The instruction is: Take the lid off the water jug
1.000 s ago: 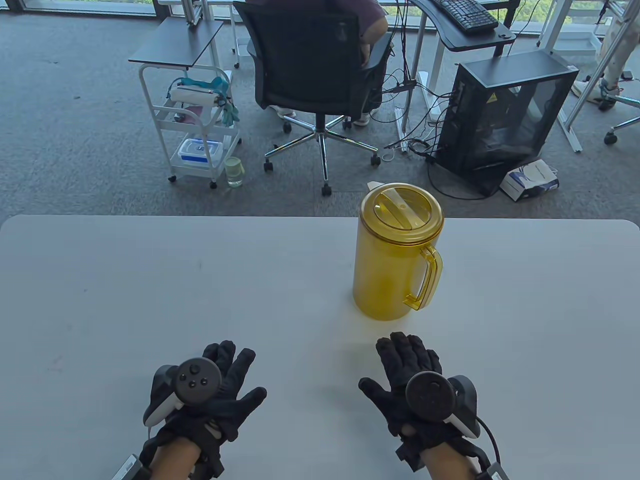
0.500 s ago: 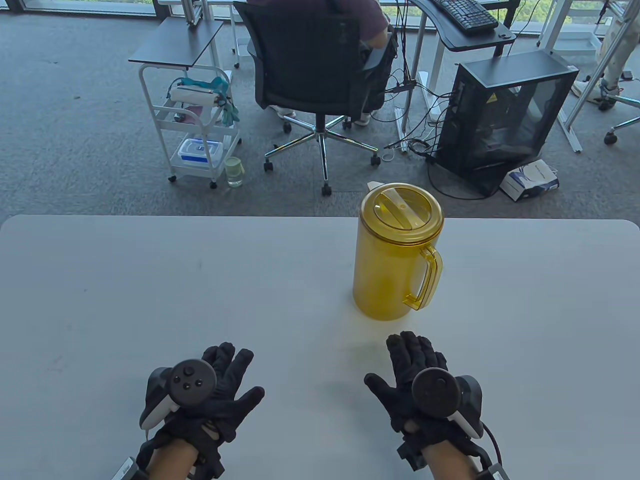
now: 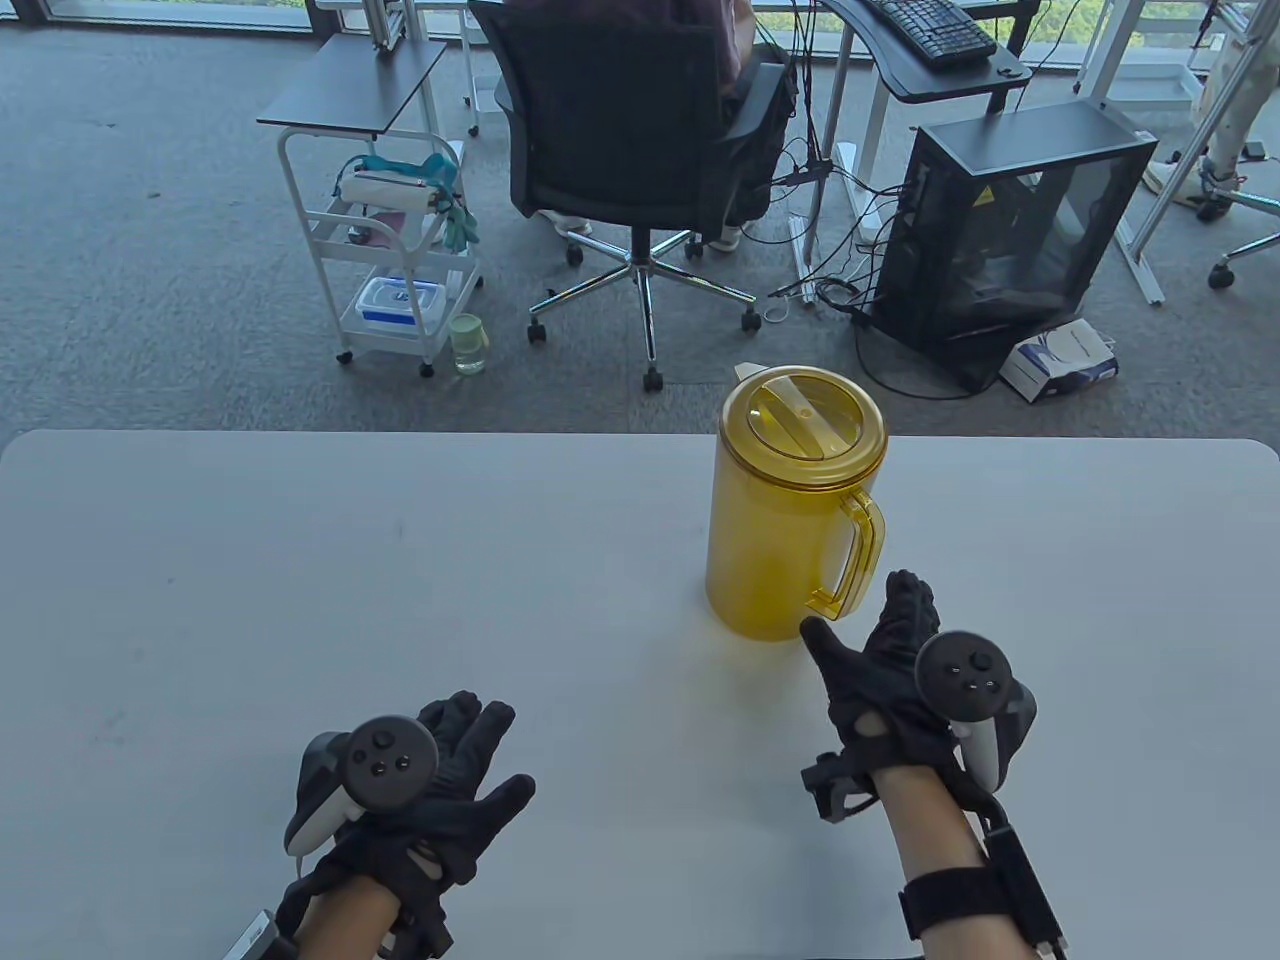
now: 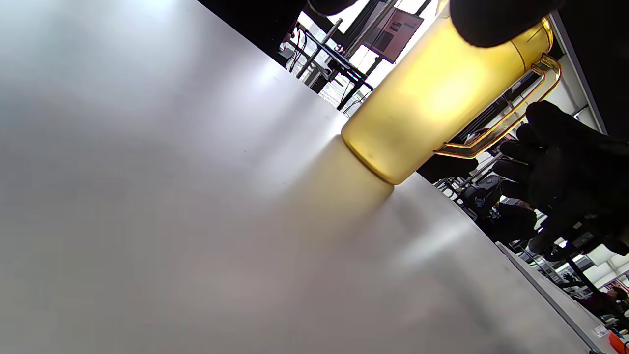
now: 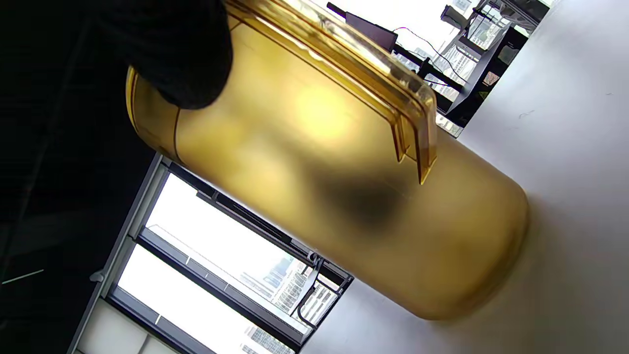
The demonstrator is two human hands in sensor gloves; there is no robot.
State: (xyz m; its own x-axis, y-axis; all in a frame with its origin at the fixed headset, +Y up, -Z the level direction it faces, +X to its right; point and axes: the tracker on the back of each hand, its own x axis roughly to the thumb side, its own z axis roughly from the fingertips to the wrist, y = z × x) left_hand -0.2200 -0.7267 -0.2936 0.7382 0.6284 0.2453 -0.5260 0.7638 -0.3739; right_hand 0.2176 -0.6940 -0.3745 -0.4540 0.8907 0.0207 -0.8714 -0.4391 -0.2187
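A translucent yellow water jug (image 3: 775, 540) stands upright on the white table (image 3: 300, 560), right of the middle. Its round yellow lid (image 3: 805, 418) sits on top, and its handle (image 3: 856, 555) faces right and toward me. My right hand (image 3: 880, 650) hovers just below the handle, fingers extended, thumb out toward the jug's base, holding nothing. My left hand (image 3: 460, 770) lies flat on the table near the front edge, fingers spread. The jug (image 4: 432, 98) fills the upper right of the left wrist view. In the right wrist view the jug (image 5: 319, 187) looms close, with its handle (image 5: 373, 88) along its upper side.
Beyond the table's far edge stand an office chair (image 3: 630, 130) with a person seated, a white trolley (image 3: 385, 250) and a black computer case (image 3: 1010, 230). The jug stands close to that far edge.
My right hand has lifted and moved forward and right, from the front of the table up to the jug's handle. The left hand has barely shifted. The jug has not moved.
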